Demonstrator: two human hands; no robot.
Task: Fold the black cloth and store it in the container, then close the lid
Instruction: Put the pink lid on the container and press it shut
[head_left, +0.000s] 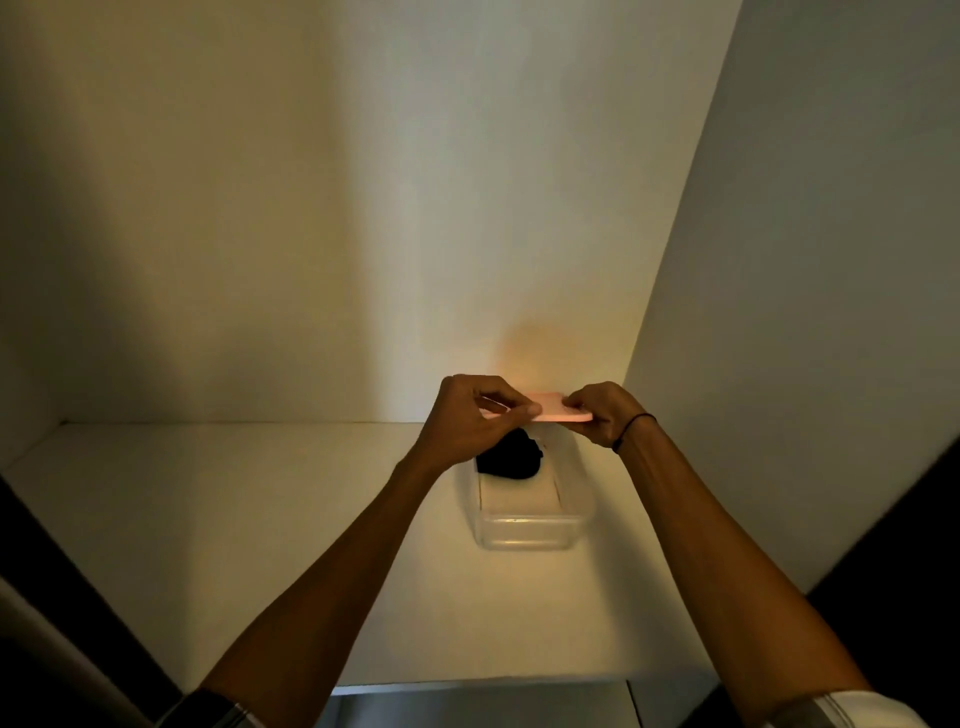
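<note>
A clear plastic container (524, 530) stands on the white shelf (208, 519) in front of me. The black cloth (511, 460) lies bunched in the far end of the container. Above the container's far end hangs a pink lid (558, 408), held level between both hands. My left hand (475, 415) pinches the lid's left end. My right hand (605, 413) grips its right end; a dark band circles that wrist. The lid does not touch the container.
The shelf is boxed in by a white back wall (363, 208) and a white side wall (805, 312) on the right, close to the container. The shelf's front edge (467, 683) runs below my forearms.
</note>
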